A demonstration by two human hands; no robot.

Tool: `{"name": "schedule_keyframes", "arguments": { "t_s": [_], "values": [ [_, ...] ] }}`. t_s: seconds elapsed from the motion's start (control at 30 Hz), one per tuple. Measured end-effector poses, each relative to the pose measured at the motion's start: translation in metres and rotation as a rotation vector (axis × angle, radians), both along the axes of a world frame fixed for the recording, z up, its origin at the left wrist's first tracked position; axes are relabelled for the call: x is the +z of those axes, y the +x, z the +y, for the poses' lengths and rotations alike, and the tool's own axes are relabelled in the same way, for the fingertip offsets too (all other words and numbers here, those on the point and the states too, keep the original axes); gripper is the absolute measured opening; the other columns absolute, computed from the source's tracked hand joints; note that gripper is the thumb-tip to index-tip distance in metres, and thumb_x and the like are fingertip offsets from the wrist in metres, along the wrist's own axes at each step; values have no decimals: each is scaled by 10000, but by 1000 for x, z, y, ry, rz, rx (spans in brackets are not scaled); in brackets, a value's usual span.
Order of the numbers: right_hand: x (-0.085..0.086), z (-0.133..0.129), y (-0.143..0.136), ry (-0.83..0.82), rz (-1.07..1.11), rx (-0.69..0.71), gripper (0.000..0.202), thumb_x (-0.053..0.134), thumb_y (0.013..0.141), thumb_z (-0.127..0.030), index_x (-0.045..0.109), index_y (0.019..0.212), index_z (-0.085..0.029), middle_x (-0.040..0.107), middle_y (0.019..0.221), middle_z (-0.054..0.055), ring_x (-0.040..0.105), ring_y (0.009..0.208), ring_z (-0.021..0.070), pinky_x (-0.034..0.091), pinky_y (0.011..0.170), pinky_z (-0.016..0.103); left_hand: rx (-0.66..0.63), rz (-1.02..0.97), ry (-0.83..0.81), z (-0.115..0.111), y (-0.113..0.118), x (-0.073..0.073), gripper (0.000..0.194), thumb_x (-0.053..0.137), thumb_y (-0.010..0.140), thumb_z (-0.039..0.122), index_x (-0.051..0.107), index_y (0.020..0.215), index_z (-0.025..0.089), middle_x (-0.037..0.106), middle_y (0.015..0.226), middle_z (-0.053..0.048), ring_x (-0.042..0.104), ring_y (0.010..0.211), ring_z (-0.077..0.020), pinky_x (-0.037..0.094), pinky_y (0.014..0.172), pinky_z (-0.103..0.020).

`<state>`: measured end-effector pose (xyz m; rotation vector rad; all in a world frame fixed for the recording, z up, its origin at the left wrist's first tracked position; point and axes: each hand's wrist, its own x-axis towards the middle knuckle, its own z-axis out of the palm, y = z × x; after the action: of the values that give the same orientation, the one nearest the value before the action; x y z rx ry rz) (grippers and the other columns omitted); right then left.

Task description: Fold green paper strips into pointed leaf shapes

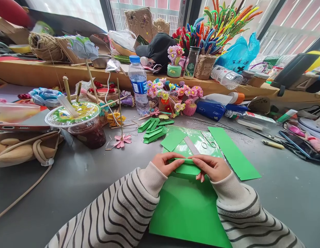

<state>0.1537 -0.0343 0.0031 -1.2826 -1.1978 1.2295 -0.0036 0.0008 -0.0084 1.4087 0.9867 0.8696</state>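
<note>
Paper piece [188, 168], green and partly folded, is positioned over the green sheet [189, 213], between left hand [163, 163] and right hand [213, 167]. Grip: 2 thumbs and opposing fingers pinched on the upper edge, thumb tips near each other. Step in hand, as judged: creasing. Next move appears to call for even thumb pressure outward along the fold, keeping edges parallel.

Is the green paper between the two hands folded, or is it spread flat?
Folded: the green paper has a narrow raised strip along its far edge, pinched by the left hand and right hand.
</note>
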Motion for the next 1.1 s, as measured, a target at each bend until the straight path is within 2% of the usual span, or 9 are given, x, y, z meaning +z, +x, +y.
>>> {"name": "schedule_keyframes", "arguments": {
  "t_s": [0.2, 0.37, 0.47, 0.63, 0.83, 1.1],
  "values": [
    [0, 0, -1, 2, -42, -13, 187, 570, 636, -280, 626, 705, -115, 581, 440, -1, 511, 279, 73, 400, 259, 120, 2, -30, -61, 0, 1, 1, 281, 590, 559, 328, 636, 726, 107, 597, 619, -51, 494, 532, -109, 398, 485, -199],
    [0, -1, -1, 28, -68, -32, 185, 570, 634, -280, 626, 708, -119, 587, 453, -2, 512, 281, 76, 410, 264, 129, 31, 42, -108, -1, 2, 5, 343, 577, 550, 391, 626, 707, 90, 543, 530, -29, 444, 443, -85, 386, 421, -198],
    [-1, -1, -2, 25, -77, -28, 180, 569, 634, -281, 631, 709, -131, 606, 480, 4, 517, 286, 80, 412, 268, 136, 21, 80, -92, -1, 0, 7, 360, 537, 579, 420, 625, 689, 89, 547, 558, -41, 460, 488, -101, 392, 438, -203],
    [-1, -1, -2, 6, -75, -9, 208, 563, 636, -296, 633, 721, -120, 627, 516, 27, 518, 290, 87, 415, 268, 151, -23, 133, -72, 0, -3, 11, 314, 528, 608, 380, 615, 689, 89, 538, 553, -29, 460, 503, -100, 391, 464, -199],
    [1, -2, -3, -21, -112, -9, 222, 562, 635, -305, 636, 726, -116, 623, 508, 33, 514, 292, 85, 416, 276, 158, -28, 181, 2, 1, -3, 9, 291, 511, 633, 357, 620, 704, 97, 584, 626, -52, 489, 579, -126, 399, 527, -207],
    [2, -2, -3, -44, -104, -20, 219, 576, 620, -311, 644, 720, -129, 597, 439, 9, 505, 278, 88, 417, 271, 164, -45, 162, 2, 2, -4, 7, 277, 522, 629, 344, 628, 712, 102, 604, 651, -59, 500, 600, -134, 403, 538, -208]
  ]
}}
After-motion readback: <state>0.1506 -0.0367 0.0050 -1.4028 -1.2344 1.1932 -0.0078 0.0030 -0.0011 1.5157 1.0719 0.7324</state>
